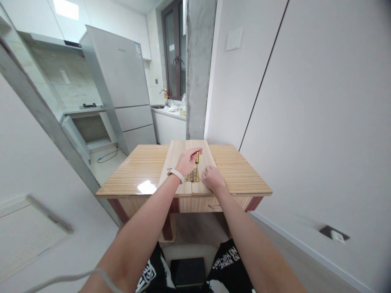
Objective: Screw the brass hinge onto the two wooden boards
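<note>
The head camera looked down past black printed shorts to a wooden table with a striped grain. Across its top lay two pale boards, left board and right board, side by side with a narrow seam between. A brass-coloured hinge lay spread across that seam, near the front edge. Just beside it, the right hand rested on the right board, fingers curled inward; whether they pinched anything, I could not tell. The left hand, a pale band at its wrist, pinched a yellow-and-black screwdriver by the handle, shaft pointing down at the hinge's right leaf; tip contact was too small to tell. Farther back stood a silver-grey refrigerator, then a dark-framed window.
</note>
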Tool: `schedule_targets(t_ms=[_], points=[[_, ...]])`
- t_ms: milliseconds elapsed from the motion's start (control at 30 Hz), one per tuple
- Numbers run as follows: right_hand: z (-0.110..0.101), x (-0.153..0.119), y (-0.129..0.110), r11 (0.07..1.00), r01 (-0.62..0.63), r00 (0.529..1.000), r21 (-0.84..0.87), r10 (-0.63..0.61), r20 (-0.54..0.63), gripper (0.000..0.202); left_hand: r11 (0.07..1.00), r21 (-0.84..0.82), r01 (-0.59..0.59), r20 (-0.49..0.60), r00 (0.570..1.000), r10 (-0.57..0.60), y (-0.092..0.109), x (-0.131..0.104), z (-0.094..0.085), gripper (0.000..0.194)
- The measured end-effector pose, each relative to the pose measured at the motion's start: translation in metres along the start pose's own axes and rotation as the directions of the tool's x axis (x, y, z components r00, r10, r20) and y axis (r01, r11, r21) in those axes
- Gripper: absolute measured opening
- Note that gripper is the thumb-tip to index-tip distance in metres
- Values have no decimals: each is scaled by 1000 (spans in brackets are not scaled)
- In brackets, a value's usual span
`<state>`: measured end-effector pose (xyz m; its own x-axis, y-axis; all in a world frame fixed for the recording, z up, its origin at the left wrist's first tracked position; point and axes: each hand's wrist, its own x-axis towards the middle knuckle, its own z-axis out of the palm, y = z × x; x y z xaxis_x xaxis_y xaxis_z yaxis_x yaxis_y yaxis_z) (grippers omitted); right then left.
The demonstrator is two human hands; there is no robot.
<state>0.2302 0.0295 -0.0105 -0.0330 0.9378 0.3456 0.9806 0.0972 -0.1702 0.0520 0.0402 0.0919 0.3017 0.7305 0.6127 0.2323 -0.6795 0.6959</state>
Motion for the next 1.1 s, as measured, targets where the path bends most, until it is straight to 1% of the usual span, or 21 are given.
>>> schedule_targets(t_ms=[67,167,367,533,633,700,867,967,1100], points=[[0,0,0,1000,-1,1000,-1,1,-2,30,999,-21,26,-13,1000,-26,-1,0,1,36],[-1,-1,-1,1000,0,1000,-3,0,-9,30,999,-25,32,-21,999,-33,1,-1,2,33],[-1,-1,-1,1000,-2,1000,-1,2,-8,29,999,31,26,-65,998,-24,6,-1,2,31],[0,0,0,1000,8,1000,-8,-8,-23,28,998,66,-21,7,1000,21,6,0,0,35],[0,0,-1,1000,1,1000,-8,-1,-20,28,996,75,-55,-4,998,55,4,1,-3,38],[-1,-1,-1,1000,-6,1000,-8,6,-13,28,997,68,-49,-12,999,50,3,1,-4,37],[-1,-2,-1,1000,4,1000,-6,-4,-19,29,1000,-3,31,-24,999,-31,3,0,-3,32],[-1,-1,-1,1000,6,1000,-10,-6,-17,30,999,31,27,-22,999,-26,6,1,-2,28],[0,0,-2,1000,2,1000,-11,-2,-12,29,997,77,3,-11,1000,-2,10,2,-1,29]])
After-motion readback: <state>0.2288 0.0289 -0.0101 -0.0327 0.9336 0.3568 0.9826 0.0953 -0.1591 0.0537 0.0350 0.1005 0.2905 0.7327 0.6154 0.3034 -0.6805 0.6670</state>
